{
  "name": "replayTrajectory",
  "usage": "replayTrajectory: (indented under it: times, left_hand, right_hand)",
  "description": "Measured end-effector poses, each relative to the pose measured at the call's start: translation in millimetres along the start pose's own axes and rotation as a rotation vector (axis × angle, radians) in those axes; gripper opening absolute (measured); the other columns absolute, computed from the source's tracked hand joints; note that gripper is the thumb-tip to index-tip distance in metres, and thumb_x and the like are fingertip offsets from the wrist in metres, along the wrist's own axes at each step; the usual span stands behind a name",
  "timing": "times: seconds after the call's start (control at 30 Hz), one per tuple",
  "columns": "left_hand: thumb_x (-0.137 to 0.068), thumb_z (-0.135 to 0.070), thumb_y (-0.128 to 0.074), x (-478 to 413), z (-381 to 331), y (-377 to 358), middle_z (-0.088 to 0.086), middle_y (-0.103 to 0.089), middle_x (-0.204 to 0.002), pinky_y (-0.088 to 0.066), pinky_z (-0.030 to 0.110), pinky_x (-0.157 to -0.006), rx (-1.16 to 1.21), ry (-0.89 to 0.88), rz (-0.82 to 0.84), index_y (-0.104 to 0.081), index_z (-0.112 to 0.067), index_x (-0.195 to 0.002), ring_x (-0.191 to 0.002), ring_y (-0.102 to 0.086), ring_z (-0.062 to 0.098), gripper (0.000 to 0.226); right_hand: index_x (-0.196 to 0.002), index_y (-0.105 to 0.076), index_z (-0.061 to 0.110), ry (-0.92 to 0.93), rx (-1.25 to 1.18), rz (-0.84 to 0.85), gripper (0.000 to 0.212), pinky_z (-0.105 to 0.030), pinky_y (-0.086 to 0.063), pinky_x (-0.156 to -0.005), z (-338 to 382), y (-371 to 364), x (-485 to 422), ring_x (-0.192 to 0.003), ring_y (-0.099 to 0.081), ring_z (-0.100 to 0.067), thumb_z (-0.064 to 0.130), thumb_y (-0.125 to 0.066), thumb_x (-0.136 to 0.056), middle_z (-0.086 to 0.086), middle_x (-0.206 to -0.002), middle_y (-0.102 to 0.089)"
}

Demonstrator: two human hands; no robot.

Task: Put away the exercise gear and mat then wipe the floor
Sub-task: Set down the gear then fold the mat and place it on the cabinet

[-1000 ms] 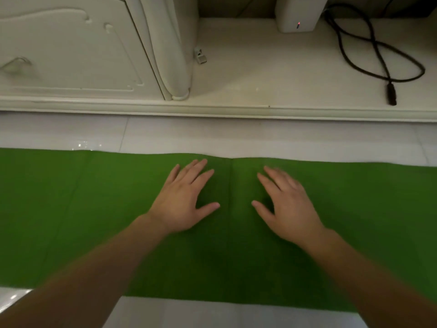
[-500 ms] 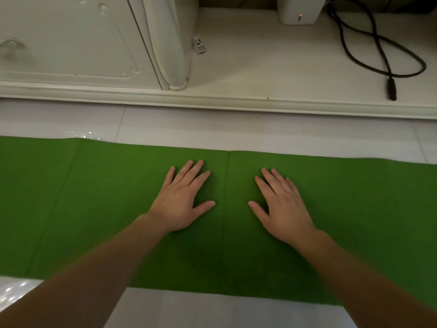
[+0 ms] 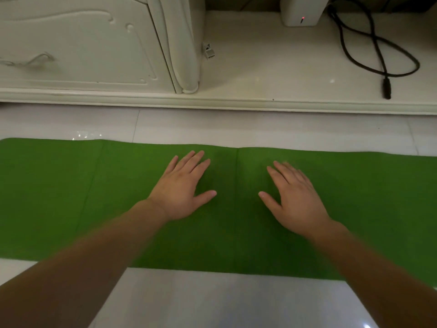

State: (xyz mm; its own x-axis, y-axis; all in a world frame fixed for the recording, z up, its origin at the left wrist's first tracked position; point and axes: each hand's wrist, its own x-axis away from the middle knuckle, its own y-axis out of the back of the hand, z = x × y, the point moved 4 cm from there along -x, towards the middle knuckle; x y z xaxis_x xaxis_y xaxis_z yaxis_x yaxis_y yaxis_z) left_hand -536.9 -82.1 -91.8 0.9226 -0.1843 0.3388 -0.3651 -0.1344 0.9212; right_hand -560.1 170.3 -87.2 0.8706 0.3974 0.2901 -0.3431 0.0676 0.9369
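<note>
Resting palm-down on the green mat (image 3: 354, 209), the left hand (image 3: 182, 192) and right hand (image 3: 295, 197) lie flat, fingers straight and slightly spread — gripping nothing. Both forearms reach forward, one hand either side of a crease (image 3: 236, 209). Mat lies spread on the white tile floor (image 3: 212, 301), in front of a cream cabinet (image 3: 82, 43).

both hands (image 3: 182, 188) flat, green mat (image 3: 366, 197)

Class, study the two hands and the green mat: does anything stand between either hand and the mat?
Nothing visible does. The left hand and right hand both lie flat on the green mat, one on each side of its crease. The black cable lies apart on the white ledge beyond the mat.
</note>
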Motion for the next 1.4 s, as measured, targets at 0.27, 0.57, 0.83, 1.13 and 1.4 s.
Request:
replayTrajectory:
  times: [0.27, 0.57, 0.83, 1.13, 1.4]
  left_hand:
    - [-0.094, -0.065, -0.039, 55, -17, 106, -0.002, 0.001, -0.165, 0.012, 0.036, -0.116, 0.024, -0.051, 0.002, -0.003, -0.023, -0.157, -0.151, 0.000, 0.017, 0.084]
    - [-0.098, -0.059, -0.033, 107, -38, 230, -0.002, -0.005, -0.165, 0.005, 0.036, -0.121, 0.049, -0.090, -0.027, -0.009, -0.023, -0.157, -0.152, -0.003, 0.016, 0.073]
    - [-0.100, -0.053, -0.028, 139, -67, 312, 0.000, -0.012, -0.165, -0.001, 0.040, -0.124, 0.025, -0.093, 0.002, -0.015, -0.023, -0.156, -0.152, -0.008, 0.017, 0.065]
    - [-0.101, -0.051, -0.025, 160, -123, 387, -0.001, -0.011, -0.165, -0.004, 0.040, -0.124, -0.009, -0.097, 0.035, -0.015, -0.024, -0.156, -0.152, -0.008, 0.016, 0.062]
    - [-0.103, -0.046, -0.027, 172, -175, 436, -0.002, -0.015, -0.164, -0.003, 0.038, -0.124, 0.058, -0.086, 0.017, -0.019, -0.022, -0.156, -0.151, -0.010, 0.014, 0.059]
  right_hand:
    - [-0.153, -0.017, 0.018, -0.049, -0.024, 0.044, 0.073, -0.034, -0.004, -0.119, 43, 94, 43, -0.148, -0.013, -0.019, 0.062, -0.024, -0.095, -0.003, -0.161, -0.017]
    - [-0.152, -0.022, 0.018, -0.068, -0.035, 0.018, 0.072, -0.036, -0.006, -0.120, 94, 214, 81, -0.147, -0.015, -0.019, 0.060, -0.021, -0.094, -0.003, -0.160, -0.021]
    - [-0.152, -0.021, 0.017, -0.173, -0.065, 0.030, 0.064, -0.039, -0.006, -0.121, 113, 299, 122, -0.148, -0.014, -0.021, 0.050, -0.027, -0.098, -0.004, -0.160, -0.020]
    - [-0.152, -0.020, 0.016, -0.238, -0.106, 0.029, 0.063, -0.039, -0.007, -0.121, 98, 387, 174, -0.148, -0.013, -0.021, 0.049, -0.025, -0.099, -0.004, -0.160, -0.020]
    - [-0.151, -0.027, 0.016, -0.279, -0.137, -0.017, 0.060, -0.041, -0.012, -0.121, 73, 443, 203, -0.147, -0.019, -0.022, 0.048, -0.025, -0.100, -0.004, -0.158, -0.027]
